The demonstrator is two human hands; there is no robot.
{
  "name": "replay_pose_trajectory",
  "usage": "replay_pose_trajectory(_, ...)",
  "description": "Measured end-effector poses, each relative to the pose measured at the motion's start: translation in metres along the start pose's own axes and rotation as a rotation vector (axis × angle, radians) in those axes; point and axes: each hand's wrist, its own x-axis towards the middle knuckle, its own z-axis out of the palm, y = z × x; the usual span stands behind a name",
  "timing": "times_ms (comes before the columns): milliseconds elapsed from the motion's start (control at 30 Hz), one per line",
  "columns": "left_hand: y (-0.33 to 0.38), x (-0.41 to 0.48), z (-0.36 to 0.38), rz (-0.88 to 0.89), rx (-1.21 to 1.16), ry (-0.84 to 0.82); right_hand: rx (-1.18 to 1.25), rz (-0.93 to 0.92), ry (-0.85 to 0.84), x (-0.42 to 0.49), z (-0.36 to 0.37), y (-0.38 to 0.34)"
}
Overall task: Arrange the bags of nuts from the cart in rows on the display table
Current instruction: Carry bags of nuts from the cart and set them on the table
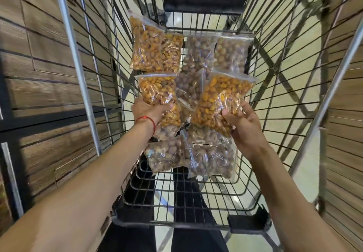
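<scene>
Around the nut bags (213, 159), wire cart walls (77, 71).

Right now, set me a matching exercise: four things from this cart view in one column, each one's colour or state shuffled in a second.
Column one:
1. left hand
2. right hand
3. wrist thread
4. near brown bag

Column two:
A. red
B. lies on the cart floor
C. holds the tilted orange bag
D. holds the near-left orange bag

Pairs: 1-D, 2-C, 3-A, 4-B
</scene>
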Motion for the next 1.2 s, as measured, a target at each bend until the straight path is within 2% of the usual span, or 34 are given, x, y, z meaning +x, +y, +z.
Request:
replay_pose_trajectory(200,0.0,-0.015,-0.003,0.033,-0.099,-0.021,-0.037,0.067,-0.118,-0.022,-0.009,0.0)
replay_pose_trajectory(333,0.007,-0.037,-0.016,0.041,-0.187,-0.218,0.027,0.114,-0.186,-0.043,-0.014,-0.003)
replay_pose_trajectory(467,-0.002,-0.077,-0.045,0.064,-0.142,-0.402,-0.028,0.114,-0.355,-0.071,-0.021,-0.01)
replay_pose_trajectory(667,-0.029,-0.14,-0.086,0.209,-0.178,-0.498,0.201,0.144,-0.605,-0.128,-0.01,-0.026)
replay_pose_trajectory(933,-0.083,-0.209,-0.139,0.241,-0.363,-0.536,-0.101,0.045,-0.386,-0.201,0.011,-0.015)
replay_pose_trajectory(1200,-0.178,-0.271,-0.196,0.279,-0.535,-0.479,-0.349,-0.113,-0.419,-0.289,0.006,0.025)
